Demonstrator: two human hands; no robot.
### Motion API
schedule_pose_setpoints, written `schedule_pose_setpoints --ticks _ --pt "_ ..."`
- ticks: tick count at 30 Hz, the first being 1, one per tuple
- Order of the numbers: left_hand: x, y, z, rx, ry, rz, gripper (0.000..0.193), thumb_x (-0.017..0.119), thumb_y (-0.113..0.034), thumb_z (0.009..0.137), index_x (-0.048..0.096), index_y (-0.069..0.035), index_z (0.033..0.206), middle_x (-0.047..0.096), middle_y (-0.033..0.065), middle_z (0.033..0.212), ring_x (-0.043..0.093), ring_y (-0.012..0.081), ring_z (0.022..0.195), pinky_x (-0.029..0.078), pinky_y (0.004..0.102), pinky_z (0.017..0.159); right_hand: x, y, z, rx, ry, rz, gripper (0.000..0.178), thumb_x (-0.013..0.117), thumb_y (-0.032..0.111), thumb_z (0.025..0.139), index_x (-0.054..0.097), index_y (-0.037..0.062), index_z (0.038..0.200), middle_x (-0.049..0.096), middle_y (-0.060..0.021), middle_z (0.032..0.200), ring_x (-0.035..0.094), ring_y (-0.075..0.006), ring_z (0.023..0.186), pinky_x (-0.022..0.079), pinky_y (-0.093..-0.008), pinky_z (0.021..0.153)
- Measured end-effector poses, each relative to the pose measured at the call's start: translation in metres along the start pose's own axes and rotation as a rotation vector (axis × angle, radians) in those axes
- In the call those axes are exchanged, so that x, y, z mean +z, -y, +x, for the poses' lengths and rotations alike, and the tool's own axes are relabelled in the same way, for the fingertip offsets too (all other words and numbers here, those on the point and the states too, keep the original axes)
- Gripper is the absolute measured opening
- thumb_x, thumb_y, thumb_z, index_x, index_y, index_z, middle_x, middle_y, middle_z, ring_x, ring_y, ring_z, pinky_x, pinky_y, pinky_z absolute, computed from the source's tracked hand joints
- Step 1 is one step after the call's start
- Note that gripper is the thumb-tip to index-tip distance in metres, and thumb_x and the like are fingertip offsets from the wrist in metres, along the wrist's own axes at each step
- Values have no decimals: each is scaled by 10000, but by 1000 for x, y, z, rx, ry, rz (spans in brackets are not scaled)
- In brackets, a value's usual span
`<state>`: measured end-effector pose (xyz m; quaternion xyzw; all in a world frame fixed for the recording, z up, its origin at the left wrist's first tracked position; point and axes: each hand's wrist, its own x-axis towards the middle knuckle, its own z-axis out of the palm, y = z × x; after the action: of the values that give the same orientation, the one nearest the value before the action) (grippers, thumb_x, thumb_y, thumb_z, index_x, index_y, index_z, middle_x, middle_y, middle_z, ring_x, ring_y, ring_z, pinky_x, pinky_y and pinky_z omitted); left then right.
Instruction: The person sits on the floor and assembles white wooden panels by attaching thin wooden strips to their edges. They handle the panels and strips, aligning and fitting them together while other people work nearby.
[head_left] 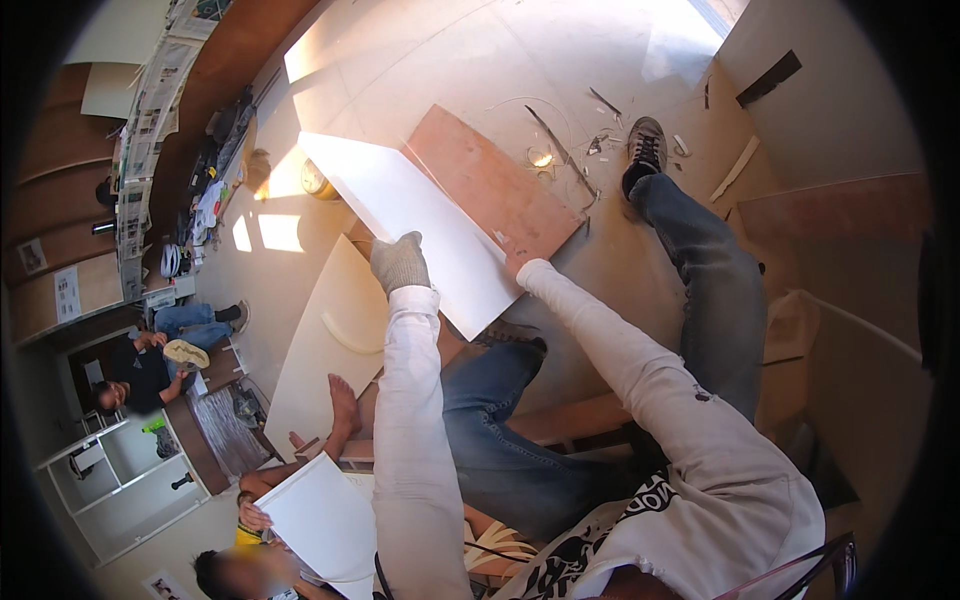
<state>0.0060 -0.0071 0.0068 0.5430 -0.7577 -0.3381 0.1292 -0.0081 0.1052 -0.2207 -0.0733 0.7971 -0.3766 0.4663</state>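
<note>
Head view: left hand (402, 263) and right hand (516, 256) hold white panel (432, 222).

This looks to me like a workshop, judging by the floor (420, 75) alone: dark strips and pale scraps (575, 165) lie scattered over it, right beside a flat brown board (480, 180) and a big white sheet (400, 195). Off to the left, a jumble of small items (205, 185) lines the edge. One co-worker (148, 375) sits holding a pale rounded piece (187, 353); another (250, 532) grips a white panel (315, 515), near an open-fronted white cabinet (140, 510).
</note>
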Motion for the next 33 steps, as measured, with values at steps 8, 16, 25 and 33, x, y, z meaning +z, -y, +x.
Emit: schedule_pose_setpoints --ticks 8,16,25,33 --pt "9 0 -4 -28 -4 -49 321 622 -90 719 545 105 961 639 215 831 639 299 705 509 372 682 5 55 48 -35 128 -146 524 193 348 958 407 47 1329 418 -188 1373 430 -356 1243 348 -429 1035" --pt "9 -1 0 -18 -17 6 322 622 -87 721 546 102 970 641 222 847 649 303 743 514 369 709 11 59 69 -12 208 -227 541 166 346 957 385 42 1347 401 -189 1386 432 -356 1242 348 -428 1036" --pt "10 3 1 -32 7 -121 314 623 -65 727 534 125 960 629 220 835 636 290 706 511 366 667 15 29 68 18 286 -268 560 134 343 956 360 36 1367 382 -189 1401 434 -356 1241 349 -426 1036" --pt "17 0 4 12 2 -129 306 625 -66 737 550 108 977 634 216 888 640 296 761 507 368 715 22 -25 56 -108 314 -452 532 128 293 954 278 50 1403 383 -178 1400 526 -362 1135 432 -427 940"
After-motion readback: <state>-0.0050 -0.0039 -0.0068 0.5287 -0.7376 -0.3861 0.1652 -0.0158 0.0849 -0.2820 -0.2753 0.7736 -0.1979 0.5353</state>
